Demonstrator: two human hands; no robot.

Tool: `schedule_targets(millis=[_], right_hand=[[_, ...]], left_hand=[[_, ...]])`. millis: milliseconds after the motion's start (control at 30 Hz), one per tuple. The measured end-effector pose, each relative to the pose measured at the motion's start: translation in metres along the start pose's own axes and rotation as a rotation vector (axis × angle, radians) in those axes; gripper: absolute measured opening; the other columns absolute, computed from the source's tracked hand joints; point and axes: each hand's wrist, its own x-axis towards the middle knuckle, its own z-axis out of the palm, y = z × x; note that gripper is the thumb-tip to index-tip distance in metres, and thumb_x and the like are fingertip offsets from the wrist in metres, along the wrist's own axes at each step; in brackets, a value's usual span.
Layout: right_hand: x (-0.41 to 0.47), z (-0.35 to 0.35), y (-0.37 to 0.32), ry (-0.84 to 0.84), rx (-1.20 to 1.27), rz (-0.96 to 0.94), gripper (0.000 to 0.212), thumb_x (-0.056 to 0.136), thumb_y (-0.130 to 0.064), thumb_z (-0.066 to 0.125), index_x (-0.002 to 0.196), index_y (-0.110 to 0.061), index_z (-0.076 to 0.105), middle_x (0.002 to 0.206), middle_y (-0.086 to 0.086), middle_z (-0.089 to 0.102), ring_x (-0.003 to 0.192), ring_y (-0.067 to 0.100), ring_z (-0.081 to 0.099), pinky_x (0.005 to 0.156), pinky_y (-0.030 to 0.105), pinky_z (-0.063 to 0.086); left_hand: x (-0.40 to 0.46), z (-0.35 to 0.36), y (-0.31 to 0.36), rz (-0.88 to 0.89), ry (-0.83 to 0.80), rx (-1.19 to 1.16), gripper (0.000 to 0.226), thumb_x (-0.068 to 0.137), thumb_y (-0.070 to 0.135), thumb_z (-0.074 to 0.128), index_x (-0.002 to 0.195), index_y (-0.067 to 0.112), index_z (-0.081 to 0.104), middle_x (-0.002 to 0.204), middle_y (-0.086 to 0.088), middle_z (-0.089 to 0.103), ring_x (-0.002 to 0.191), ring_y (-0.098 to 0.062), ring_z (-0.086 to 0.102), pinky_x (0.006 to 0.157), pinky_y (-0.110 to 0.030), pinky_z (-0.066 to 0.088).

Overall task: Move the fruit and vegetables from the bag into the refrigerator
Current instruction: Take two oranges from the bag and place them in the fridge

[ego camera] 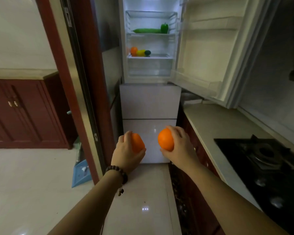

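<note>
Glossy pale floor tiles (143,192) run up to a white refrigerator (150,102) whose upper door (209,53) hangs open. On its wire-edged shelves lie a long cucumber (147,30) beside a green pepper (164,28), and lower down an orange fruit (134,50), a yellow one (140,52) and a dark green one (147,52). The left hand (126,153), a beaded bracelet (117,173) at its wrist, grips a smooth orange (137,144); the right hand (180,146) cups a second round orange (165,139). A black hob (264,156) sits in the pale counter.

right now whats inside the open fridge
Upper shelf: a cucumber and a green pepper. Lower shelf: an orange, a yellow fruit and a dark green one. The top rack looks bare; the drawer's contents can't be seen.
</note>
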Motion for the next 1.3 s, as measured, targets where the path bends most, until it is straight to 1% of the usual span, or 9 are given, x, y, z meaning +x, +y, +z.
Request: schedule_targets(millis=[167, 300, 500, 633, 733, 1000, 1100, 1233, 1300], right_hand=[[0.112, 0.03, 0.059, 0.01, 0.03, 0.029, 0.083, 0.073, -0.035, 0.077, 0.141, -0.028, 0.03, 0.144, 0.003, 0.031, 0.124, 0.028, 0.041, 0.093, 0.04, 0.047], [0.207, 0.037, 0.093, 0.032, 0.029, 0.017, 0.082, 0.072, -0.034, 0.078, 0.14, -0.027, 0.034, 0.141, 0.005, 0.034, 0.12, 0.029, 0.043, 0.09, 0.038, 0.046], [0.338, 0.046, 0.122, 0.078, 0.039, -0.046, 0.08, 0.069, -0.025, 0.08, 0.138, -0.022, 0.039, 0.137, 0.01, 0.038, 0.116, 0.032, 0.046, 0.087, 0.039, 0.045], [0.417, 0.069, 0.14, 0.082, 0.006, -0.061, 0.082, 0.07, -0.027, 0.08, 0.139, -0.024, 0.036, 0.139, 0.009, 0.036, 0.12, 0.031, 0.043, 0.086, 0.033, 0.04], [0.479, 0.092, 0.155, 0.103, 0.001, -0.068, 0.083, 0.068, -0.027, 0.082, 0.139, -0.023, 0.038, 0.138, 0.01, 0.038, 0.12, 0.032, 0.044, 0.089, 0.033, 0.039], [0.657, 0.137, 0.163, 0.176, 0.023, -0.065, 0.081, 0.07, -0.033, 0.079, 0.138, -0.029, 0.035, 0.136, 0.003, 0.037, 0.118, 0.025, 0.045, 0.089, 0.033, 0.043], [0.716, 0.146, 0.163, 0.183, 0.059, -0.071, 0.082, 0.07, -0.034, 0.079, 0.137, -0.034, 0.032, 0.135, 0.0, 0.035, 0.118, 0.023, 0.043, 0.091, 0.036, 0.046], [0.793, 0.157, 0.169, 0.208, 0.043, -0.091, 0.084, 0.071, -0.034, 0.077, 0.139, -0.034, 0.028, 0.138, -0.002, 0.033, 0.12, 0.02, 0.042, 0.093, 0.036, 0.046], [0.833, 0.163, 0.176, 0.224, 0.043, -0.118, 0.083, 0.072, -0.034, 0.077, 0.139, -0.033, 0.028, 0.138, -0.001, 0.034, 0.118, 0.02, 0.043, 0.092, 0.036, 0.046]], left_hand=[[0.123, 0.037, 0.007, 0.001, 0.014, 0.014, 0.079, 0.078, 0.04, 0.07, 0.141, 0.022, 0.026, 0.143, -0.005, 0.032, 0.12, -0.029, 0.047, 0.093, -0.039, 0.046], [0.22, 0.053, 0.017, 0.011, 0.016, 0.033, 0.08, 0.078, 0.044, 0.069, 0.141, 0.026, 0.023, 0.143, -0.003, 0.031, 0.119, -0.026, 0.048, 0.093, -0.038, 0.048], [0.353, 0.055, 0.022, 0.073, 0.125, 0.086, 0.08, 0.077, 0.042, 0.071, 0.141, 0.023, 0.026, 0.141, -0.004, 0.033, 0.119, -0.027, 0.049, 0.09, -0.037, 0.047], [0.439, 0.061, 0.013, 0.115, 0.16, 0.079, 0.08, 0.077, 0.041, 0.071, 0.141, 0.021, 0.027, 0.141, -0.006, 0.033, 0.117, -0.028, 0.049, 0.089, -0.037, 0.046], [0.508, 0.064, 0.002, 0.148, 0.181, 0.041, 0.08, 0.077, 0.039, 0.072, 0.14, 0.021, 0.027, 0.141, -0.007, 0.033, 0.117, -0.029, 0.048, 0.089, -0.039, 0.048], [0.699, 0.071, -0.006, 0.24, 0.219, 0.01, 0.078, 0.077, 0.038, 0.072, 0.138, 0.023, 0.026, 0.138, -0.005, 0.035, 0.118, -0.026, 0.046, 0.093, -0.038, 0.044], [0.763, 0.075, -0.002, 0.289, 0.25, -0.049, 0.082, 0.076, 0.037, 0.073, 0.139, 0.023, 0.024, 0.139, -0.005, 0.034, 0.119, -0.024, 0.045, 0.096, -0.042, 0.046], [0.837, 0.087, 0.001, 0.33, 0.318, -0.043, 0.088, 0.074, 0.033, 0.076, 0.142, 0.018, 0.021, 0.139, -0.007, 0.037, 0.121, -0.022, 0.043, 0.093, -0.029, 0.039], [0.872, 0.092, 0.002, 0.353, 0.345, -0.019, 0.085, 0.074, 0.031, 0.076, 0.14, 0.017, 0.025, 0.139, -0.008, 0.037, 0.122, -0.023, 0.043, 0.096, -0.034, 0.041]])
